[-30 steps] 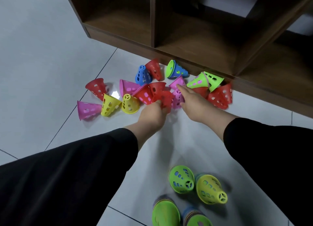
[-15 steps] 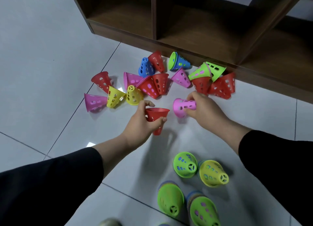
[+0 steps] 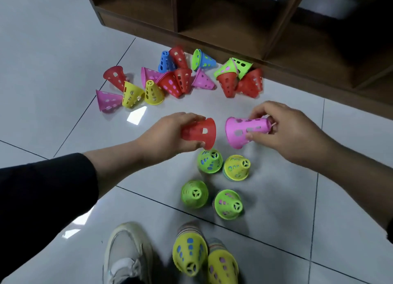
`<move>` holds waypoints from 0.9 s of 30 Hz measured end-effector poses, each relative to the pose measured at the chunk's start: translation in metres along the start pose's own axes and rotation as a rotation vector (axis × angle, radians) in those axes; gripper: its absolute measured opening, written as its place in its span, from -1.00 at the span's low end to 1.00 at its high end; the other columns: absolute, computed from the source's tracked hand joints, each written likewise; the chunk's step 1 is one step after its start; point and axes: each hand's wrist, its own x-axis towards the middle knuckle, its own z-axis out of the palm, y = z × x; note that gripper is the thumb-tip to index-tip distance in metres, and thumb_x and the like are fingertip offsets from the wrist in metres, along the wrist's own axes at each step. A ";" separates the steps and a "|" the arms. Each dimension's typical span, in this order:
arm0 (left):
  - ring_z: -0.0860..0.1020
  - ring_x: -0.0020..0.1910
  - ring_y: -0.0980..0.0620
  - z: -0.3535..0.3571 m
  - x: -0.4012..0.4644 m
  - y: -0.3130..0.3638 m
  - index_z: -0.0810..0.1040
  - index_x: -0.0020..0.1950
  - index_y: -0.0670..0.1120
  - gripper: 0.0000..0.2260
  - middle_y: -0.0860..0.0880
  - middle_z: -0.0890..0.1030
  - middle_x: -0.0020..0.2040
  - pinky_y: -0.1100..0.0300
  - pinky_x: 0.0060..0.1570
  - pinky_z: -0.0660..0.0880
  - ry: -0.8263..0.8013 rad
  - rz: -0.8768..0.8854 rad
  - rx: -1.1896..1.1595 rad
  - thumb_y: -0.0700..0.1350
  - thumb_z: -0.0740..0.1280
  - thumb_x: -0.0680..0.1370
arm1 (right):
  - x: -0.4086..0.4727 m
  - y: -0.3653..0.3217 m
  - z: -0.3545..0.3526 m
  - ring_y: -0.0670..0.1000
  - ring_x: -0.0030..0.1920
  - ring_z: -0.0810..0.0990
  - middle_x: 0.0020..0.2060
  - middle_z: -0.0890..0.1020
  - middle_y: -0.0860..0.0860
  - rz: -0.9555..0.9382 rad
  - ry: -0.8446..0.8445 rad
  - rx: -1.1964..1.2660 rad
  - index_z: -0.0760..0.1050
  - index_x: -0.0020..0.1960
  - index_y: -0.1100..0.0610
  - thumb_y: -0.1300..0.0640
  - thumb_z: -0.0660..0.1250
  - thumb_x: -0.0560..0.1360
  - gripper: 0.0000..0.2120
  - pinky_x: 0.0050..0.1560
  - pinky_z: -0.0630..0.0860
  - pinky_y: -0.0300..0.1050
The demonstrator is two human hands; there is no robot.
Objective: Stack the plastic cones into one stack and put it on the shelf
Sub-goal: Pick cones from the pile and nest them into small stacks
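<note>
My left hand [image 3: 168,138] grips a red cone [image 3: 200,132] on its side, my right hand [image 3: 285,132] pinches a pink cone [image 3: 244,130] just beside it, rims facing, so I should turn one and nest them squarely above the green stacks [image 3: 209,161].

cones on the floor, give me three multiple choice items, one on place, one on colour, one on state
1. Where do the upright cone stacks stand?
A. on the shelf
B. on the floor below the hands
C. on the shoe

2. What colour is the cone in the left hand?
A. red
B. blue
C. yellow

3. How is the pink cone held in the right hand?
A. upright
B. nested in the red cone
C. on its side, apart from the red cone

Answers: 1 B, the stacks stand on tiles near the person. 2 A, its wall is red. 3 C, a gap separates the cones.
</note>
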 end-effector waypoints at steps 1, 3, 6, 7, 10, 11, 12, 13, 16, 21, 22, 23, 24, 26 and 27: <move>0.56 0.02 0.02 0.002 -0.002 0.004 0.51 0.39 -0.01 -0.46 -0.02 0.57 0.11 0.17 0.07 0.50 -0.029 0.054 0.082 0.03 0.54 0.43 | -0.013 -0.001 -0.003 -0.19 -0.16 0.52 -0.08 0.54 -0.14 -0.014 -0.037 -0.061 0.52 0.02 -0.04 0.07 0.52 0.40 -0.74 -0.17 0.40 -0.36; 0.54 -0.01 0.01 0.011 -0.002 0.012 0.52 0.38 0.01 -0.47 -0.04 0.52 0.11 0.18 0.02 0.48 -0.114 0.099 0.208 -0.02 0.53 0.43 | -0.033 0.001 0.003 -0.12 -0.13 0.51 -0.08 0.51 -0.12 -0.032 -0.101 -0.169 0.51 0.01 -0.05 0.05 0.51 0.39 -0.74 -0.07 0.44 -0.22; 0.57 0.00 -0.10 0.034 0.004 0.024 0.52 0.36 0.01 -0.52 -0.07 0.48 0.11 0.10 -0.01 0.50 -0.221 0.053 0.345 -0.04 0.47 0.45 | -0.045 0.011 0.030 0.00 -0.10 0.51 -0.06 0.46 -0.10 -0.006 -0.155 -0.262 0.49 0.06 -0.03 0.06 0.50 0.40 -0.72 -0.03 0.42 -0.09; 0.57 0.02 -0.14 0.043 0.005 0.027 0.50 0.37 0.00 -0.52 -0.09 0.48 0.12 0.09 0.00 0.50 -0.239 0.037 0.358 -0.03 0.46 0.46 | -0.046 0.014 0.040 0.03 -0.08 0.52 -0.04 0.45 -0.08 0.008 -0.167 -0.277 0.50 0.08 -0.01 0.07 0.49 0.42 -0.71 -0.01 0.43 -0.06; 0.55 0.13 -0.19 0.067 0.007 0.031 0.41 0.46 -0.03 -0.46 -0.14 0.49 0.20 0.13 0.06 0.43 -0.262 0.001 0.284 -0.01 0.44 0.50 | -0.046 0.020 0.064 0.09 -0.04 0.56 0.00 0.45 -0.01 0.062 -0.202 -0.271 0.52 0.11 0.06 0.02 0.45 0.47 -0.75 0.04 0.47 0.00; 0.54 0.17 -0.18 0.072 0.006 0.029 0.39 0.47 -0.03 -0.45 -0.14 0.49 0.22 0.14 0.09 0.41 -0.252 -0.005 0.248 0.00 0.43 0.51 | -0.045 0.022 0.069 0.08 -0.03 0.56 0.01 0.46 -0.01 0.078 -0.206 -0.263 0.53 0.11 0.06 0.00 0.43 0.50 -0.76 0.04 0.47 0.00; 0.53 0.19 -0.16 0.074 0.004 0.027 0.37 0.49 -0.03 -0.44 -0.13 0.49 0.24 0.14 0.11 0.41 -0.231 -0.002 0.217 0.03 0.42 0.53 | -0.044 0.023 0.070 0.07 -0.02 0.56 0.02 0.48 -0.01 0.088 -0.193 -0.259 0.54 0.11 0.06 -0.02 0.40 0.51 -0.77 0.03 0.46 -0.02; 0.52 0.19 -0.14 0.073 0.002 0.023 0.36 0.50 -0.03 -0.44 -0.12 0.49 0.24 0.14 0.13 0.41 -0.202 0.003 0.190 0.07 0.40 0.54 | -0.042 0.023 0.070 0.05 -0.01 0.56 0.02 0.49 -0.02 0.100 -0.167 -0.256 0.55 0.11 0.05 -0.05 0.37 0.53 -0.77 0.01 0.45 -0.05; 0.55 0.18 -0.09 0.059 -0.004 0.001 0.34 0.50 -0.01 -0.48 -0.09 0.50 0.27 0.12 0.14 0.44 -0.103 -0.036 0.144 0.13 0.32 0.59 | -0.030 0.021 0.066 -0.02 -0.03 0.54 0.00 0.53 -0.06 0.111 -0.073 -0.218 0.57 0.10 0.04 -0.06 0.34 0.55 -0.78 -0.06 0.35 -0.17; 0.53 0.21 -0.12 0.018 0.003 -0.052 0.34 0.48 -0.03 -0.53 -0.11 0.48 0.32 0.04 0.19 0.46 0.096 -0.269 0.170 0.09 0.29 0.61 | 0.015 0.008 0.067 0.01 -0.04 0.56 0.05 0.55 -0.05 0.094 -0.022 -0.160 0.57 0.11 0.05 -0.03 0.34 0.55 -0.80 0.02 0.45 -0.11; 0.51 0.23 -0.13 0.009 0.006 -0.062 0.33 0.48 -0.04 -0.53 -0.11 0.46 0.34 0.04 0.19 0.44 0.142 -0.304 0.204 0.08 0.29 0.62 | 0.027 0.003 0.068 0.01 -0.03 0.56 0.06 0.55 -0.05 0.086 -0.029 -0.160 0.56 0.12 0.04 -0.03 0.34 0.56 -0.80 0.04 0.46 -0.09; 0.50 0.24 -0.13 0.000 0.008 -0.072 0.33 0.48 -0.04 -0.53 -0.12 0.45 0.36 0.03 0.17 0.43 0.178 -0.336 0.241 0.07 0.29 0.62 | 0.040 -0.002 0.070 0.01 -0.03 0.56 0.08 0.54 -0.04 0.081 -0.040 -0.159 0.54 0.13 0.04 -0.04 0.33 0.56 -0.79 0.05 0.47 -0.08; 0.49 0.24 -0.15 -0.006 0.012 -0.081 0.31 0.48 -0.04 -0.53 -0.13 0.43 0.36 0.01 0.15 0.44 0.205 -0.366 0.273 0.06 0.29 0.61 | 0.051 -0.006 0.073 0.01 -0.02 0.55 0.09 0.53 -0.04 0.077 -0.048 -0.158 0.53 0.16 0.02 -0.04 0.32 0.56 -0.78 0.06 0.48 -0.07; 0.49 0.23 -0.18 -0.017 0.020 -0.097 0.29 0.48 -0.03 -0.52 -0.15 0.43 0.35 -0.03 0.12 0.46 0.234 -0.403 0.312 0.06 0.30 0.60 | 0.073 -0.013 0.081 0.00 0.01 0.53 0.14 0.53 -0.02 0.073 -0.064 -0.158 0.48 0.24 0.00 -0.04 0.33 0.57 -0.72 0.05 0.47 -0.08; 0.49 0.23 -0.19 -0.020 0.026 -0.104 0.29 0.47 -0.03 -0.51 -0.14 0.43 0.33 -0.05 0.12 0.49 0.241 -0.403 0.322 0.05 0.31 0.59 | 0.084 -0.016 0.085 0.00 0.05 0.53 0.17 0.52 -0.01 0.070 -0.078 -0.159 0.44 0.29 0.00 -0.03 0.33 0.57 -0.68 0.05 0.46 -0.09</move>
